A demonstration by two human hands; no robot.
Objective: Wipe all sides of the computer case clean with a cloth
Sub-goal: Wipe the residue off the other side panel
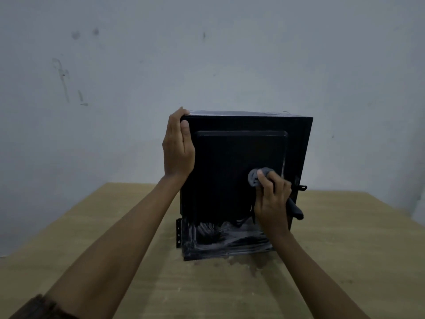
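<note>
Right hand (272, 200) presses cloth (254, 177) against case (230, 155); left hand (177, 148) grips its corner.

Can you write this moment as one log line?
left hand: grips computer case top corner | right hand: presses cloth on near panel | whitish streaks low on case

The pale grey-blue wall (207, 54) carries dark spots and scratch marks at the upper left. The light wooden surface (333, 249) stands against it. The light is dim.
</note>
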